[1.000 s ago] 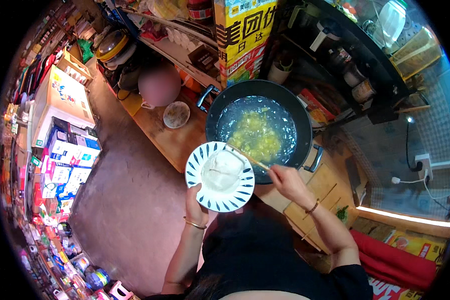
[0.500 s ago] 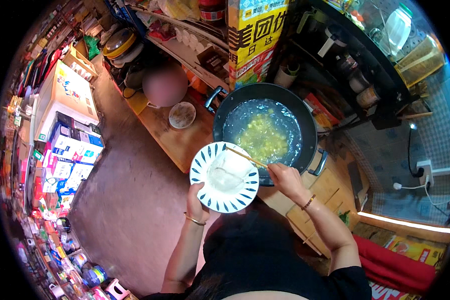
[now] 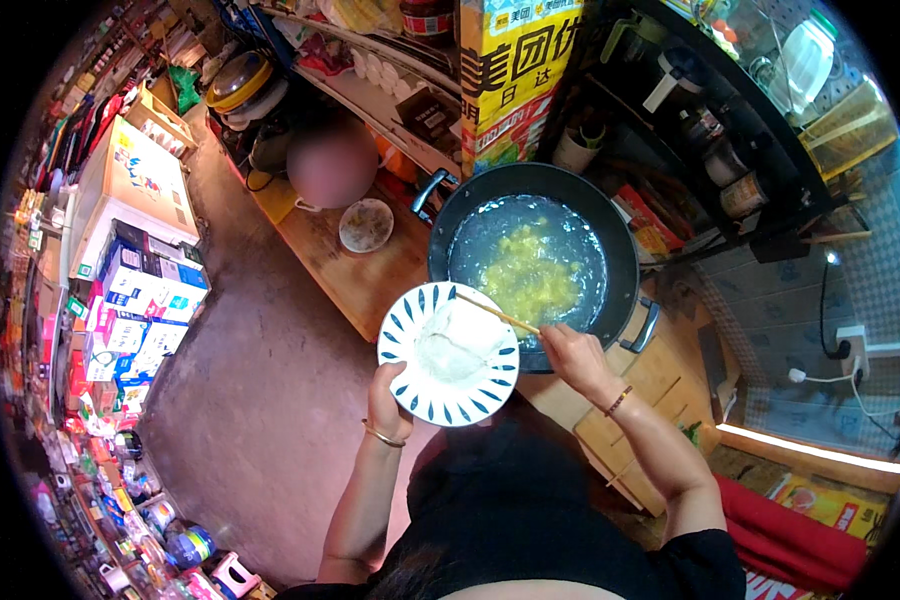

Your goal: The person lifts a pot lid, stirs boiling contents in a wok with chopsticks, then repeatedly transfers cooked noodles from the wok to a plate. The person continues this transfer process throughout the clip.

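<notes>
We see almost no change since half a second ago — the left hand point(image 3: 386, 402) clasps the plate point(image 3: 394, 345), the right hand point(image 3: 577, 362) closes round a wooden stick point(image 3: 500, 314) — so white paste point(image 3: 452, 348) remains there, near the pot point(image 3: 622, 265).

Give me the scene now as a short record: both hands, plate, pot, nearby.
Left hand: holds the plate by its near left edge
Right hand: grips a thin wooden stick, tip at the plate's far side
On plate: soft white mass
Pot: black, two-handled; yellow pieces in clear liquid
Nearby: small round dish on wooden counter, left of pot
</notes>
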{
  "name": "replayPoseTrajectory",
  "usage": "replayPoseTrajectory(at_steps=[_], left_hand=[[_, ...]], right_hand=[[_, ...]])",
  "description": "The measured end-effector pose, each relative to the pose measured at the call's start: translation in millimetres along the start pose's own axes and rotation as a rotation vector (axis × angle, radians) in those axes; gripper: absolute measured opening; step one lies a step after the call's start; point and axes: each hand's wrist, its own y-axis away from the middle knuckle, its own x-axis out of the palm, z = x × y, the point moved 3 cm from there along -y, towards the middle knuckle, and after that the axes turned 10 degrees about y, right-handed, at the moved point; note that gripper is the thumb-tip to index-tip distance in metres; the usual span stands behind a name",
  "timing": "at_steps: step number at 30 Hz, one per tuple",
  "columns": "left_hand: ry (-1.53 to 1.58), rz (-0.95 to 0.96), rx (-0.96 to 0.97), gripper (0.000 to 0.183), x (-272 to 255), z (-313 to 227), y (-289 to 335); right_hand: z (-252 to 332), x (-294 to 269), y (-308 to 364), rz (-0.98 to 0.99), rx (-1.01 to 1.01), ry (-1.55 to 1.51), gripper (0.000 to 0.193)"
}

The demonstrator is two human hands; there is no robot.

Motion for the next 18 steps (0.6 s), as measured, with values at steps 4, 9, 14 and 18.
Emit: replayPoseTrajectory(at_steps=[4,9,14,18], left_hand=[[-0.01,0.027,-0.028,0.054,-7,-7,-8],[-0.007,0.093,-0.089,0.057,-16,-19,-20],[-0.053,0.098,-0.161,0.051,-24,-25,-23],[-0.105,0.148,-0.24,0.057,-32,-25,-22]], right_hand=[[-2,7,-6,-0.022,-0.015,-0.02,0.013],[-1,0,-16,-0.029,-0.059,0.03,0.012],[0,-6,-11,0.005,-0.083,0.16,0.011],[7,-11,2,0.094,-0.07,0.264,0.011]])
